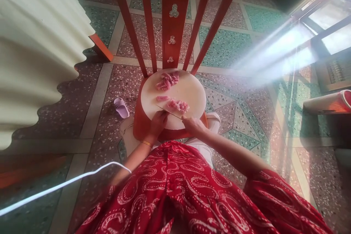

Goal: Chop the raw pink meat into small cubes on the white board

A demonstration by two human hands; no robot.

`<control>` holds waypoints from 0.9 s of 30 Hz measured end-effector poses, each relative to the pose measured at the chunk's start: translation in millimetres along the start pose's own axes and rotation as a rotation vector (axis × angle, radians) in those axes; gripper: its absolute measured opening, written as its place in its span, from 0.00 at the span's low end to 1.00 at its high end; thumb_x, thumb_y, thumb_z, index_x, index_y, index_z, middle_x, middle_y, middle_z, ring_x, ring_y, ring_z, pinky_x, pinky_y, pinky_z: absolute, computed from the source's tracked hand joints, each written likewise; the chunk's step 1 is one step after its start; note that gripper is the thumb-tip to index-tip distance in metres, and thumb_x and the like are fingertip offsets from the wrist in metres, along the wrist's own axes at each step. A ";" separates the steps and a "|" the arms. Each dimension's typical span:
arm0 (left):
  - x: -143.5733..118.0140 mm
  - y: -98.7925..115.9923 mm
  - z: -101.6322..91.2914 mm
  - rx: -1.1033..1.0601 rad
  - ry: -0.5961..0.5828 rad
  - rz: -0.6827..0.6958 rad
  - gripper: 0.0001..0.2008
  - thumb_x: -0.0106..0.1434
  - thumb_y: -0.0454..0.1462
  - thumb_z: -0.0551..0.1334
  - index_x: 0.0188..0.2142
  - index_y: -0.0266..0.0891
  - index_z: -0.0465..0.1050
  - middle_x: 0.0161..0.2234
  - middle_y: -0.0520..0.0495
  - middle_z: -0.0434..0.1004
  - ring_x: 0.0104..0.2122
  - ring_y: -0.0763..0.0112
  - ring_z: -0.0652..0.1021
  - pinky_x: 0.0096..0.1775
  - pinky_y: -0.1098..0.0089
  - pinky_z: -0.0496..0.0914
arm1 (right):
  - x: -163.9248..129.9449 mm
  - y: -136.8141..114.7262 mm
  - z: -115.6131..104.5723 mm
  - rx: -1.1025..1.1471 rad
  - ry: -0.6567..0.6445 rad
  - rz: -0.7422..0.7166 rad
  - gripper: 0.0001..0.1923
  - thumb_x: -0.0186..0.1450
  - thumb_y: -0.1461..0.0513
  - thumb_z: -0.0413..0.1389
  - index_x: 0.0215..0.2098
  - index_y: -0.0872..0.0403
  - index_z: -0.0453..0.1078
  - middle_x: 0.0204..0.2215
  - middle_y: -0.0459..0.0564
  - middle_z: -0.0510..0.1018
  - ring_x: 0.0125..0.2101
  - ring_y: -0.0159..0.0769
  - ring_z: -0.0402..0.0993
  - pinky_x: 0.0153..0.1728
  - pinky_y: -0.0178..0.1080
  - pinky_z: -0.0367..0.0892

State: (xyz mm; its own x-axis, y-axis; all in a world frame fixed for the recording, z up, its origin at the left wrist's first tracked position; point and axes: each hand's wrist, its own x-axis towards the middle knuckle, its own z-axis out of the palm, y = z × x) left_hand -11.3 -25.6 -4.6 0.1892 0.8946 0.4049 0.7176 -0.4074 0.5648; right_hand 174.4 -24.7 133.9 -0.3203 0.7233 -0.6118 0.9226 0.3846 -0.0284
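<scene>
A round, pale cutting board (pixel 192 95) lies on the seat of a reddish-brown wooden chair (pixel 139 126). My right hand (pixel 194 125) is closed around the handle of a knife (pixel 170 112), whose thin blade points left across the near part of the board. On the near side of the blade, at the board's edge, my left hand (pixel 159 121) has its fingers curled; what they hold, if anything, is hidden. Just beyond the blade sits a small heap of cut pink meat (pixel 178 105), with a strip of meat (pixel 162 98) to its left. Farther back lies a larger pile of meat (pixel 168 80).
The slatted chair back (pixel 171 25) rises beyond the board. A lilac slipper (pixel 121 108) lies on the speckled tile floor at left. Pale, wavy-edged cloth (pixel 41 51) hangs at far left. A white cable (pixel 68 181) crosses the lower left. A whitish cylindrical object (pixel 326 102) is at right.
</scene>
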 end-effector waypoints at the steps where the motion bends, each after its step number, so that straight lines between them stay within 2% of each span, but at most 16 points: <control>1: 0.1 -0.7 0.6 0.001 -0.002 0.003 0.12 0.65 0.34 0.52 0.44 0.39 0.71 0.42 0.43 0.74 0.42 0.64 0.72 0.46 0.61 0.70 | 2.1 -1.8 -2.0 0.002 -0.012 -0.002 0.15 0.68 0.65 0.42 0.51 0.54 0.59 0.32 0.55 0.77 0.33 0.41 0.77 0.31 0.37 0.68; 3: 0.2 -2.1 1.6 -0.009 0.001 -0.001 0.12 0.65 0.33 0.52 0.44 0.39 0.72 0.42 0.43 0.74 0.43 0.64 0.72 0.46 0.61 0.70 | 11.3 -7.9 -7.4 0.013 -0.008 -0.021 0.15 0.67 0.65 0.41 0.51 0.55 0.59 0.33 0.56 0.77 0.34 0.42 0.76 0.31 0.38 0.68; 8: 1.2 -2.3 1.0 -0.035 0.004 -0.039 0.11 0.65 0.37 0.54 0.43 0.39 0.72 0.39 0.43 0.75 0.42 0.64 0.73 0.45 0.60 0.70 | 42.8 -25.9 -14.8 0.062 0.073 -0.095 0.20 0.67 0.67 0.40 0.57 0.54 0.55 0.44 0.61 0.74 0.40 0.42 0.74 0.35 0.39 0.67; 11: 1.4 -1.2 -1.3 -0.032 -0.004 -0.041 0.11 0.65 0.37 0.53 0.42 0.39 0.72 0.39 0.44 0.75 0.41 0.63 0.73 0.44 0.60 0.70 | 37.7 -15.0 -3.1 0.058 0.052 -0.076 0.21 0.66 0.67 0.41 0.57 0.54 0.54 0.39 0.59 0.76 0.38 0.42 0.75 0.35 0.39 0.67; 15: 0.0 -3.1 -0.4 -0.035 -0.023 -0.024 0.12 0.65 0.35 0.52 0.44 0.40 0.72 0.41 0.44 0.74 0.43 0.63 0.72 0.45 0.61 0.70 | 19.0 8.2 13.4 0.016 -0.036 -0.006 0.16 0.67 0.64 0.41 0.53 0.55 0.58 0.33 0.56 0.77 0.34 0.42 0.76 0.32 0.39 0.68; 18: -0.3 -4.5 2.3 -0.025 -0.021 -0.034 0.12 0.66 0.36 0.52 0.44 0.40 0.72 0.41 0.44 0.74 0.44 0.63 0.72 0.46 0.60 0.70 | 29.0 -0.4 8.2 0.042 -0.009 -0.037 0.19 0.67 0.65 0.41 0.56 0.55 0.55 0.36 0.57 0.76 0.36 0.42 0.75 0.33 0.38 0.68; 21: 0.1 -3.0 1.5 -0.007 -0.015 -0.046 0.12 0.66 0.37 0.53 0.43 0.40 0.72 0.41 0.44 0.74 0.43 0.62 0.72 0.46 0.59 0.69 | 49.7 -20.2 -6.2 0.082 0.085 -0.116 0.24 0.67 0.66 0.40 0.62 0.53 0.48 0.48 0.62 0.72 0.42 0.42 0.73 0.37 0.40 0.67; 23: -0.6 -1.6 -1.7 -0.016 0.003 -0.044 0.12 0.65 0.38 0.53 0.44 0.40 0.72 0.42 0.43 0.73 0.45 0.62 0.72 0.47 0.59 0.69 | 54.9 -24.4 -13.1 0.089 0.116 -0.140 0.26 0.67 0.67 0.39 0.63 0.53 0.46 0.52 0.63 0.68 0.46 0.43 0.71 0.39 0.41 0.67; 27: -5.0 -1.3 -7.8 -0.063 0.004 -0.022 0.13 0.66 0.38 0.53 0.47 0.42 0.71 0.44 0.44 0.72 0.47 0.64 0.71 0.49 0.59 0.68 | 38.1 -6.9 -11.3 0.081 0.064 -0.028 0.26 0.66 0.67 0.39 0.63 0.53 0.46 0.44 0.60 0.74 0.42 0.43 0.74 0.38 0.40 0.67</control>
State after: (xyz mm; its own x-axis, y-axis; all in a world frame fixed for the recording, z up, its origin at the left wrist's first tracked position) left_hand -18.4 -31.0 -1.8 0.1707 0.9027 0.3950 0.6777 -0.3986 0.6180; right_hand 153.4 6.6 119.7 -0.3572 0.7492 -0.5578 0.9266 0.3595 -0.1105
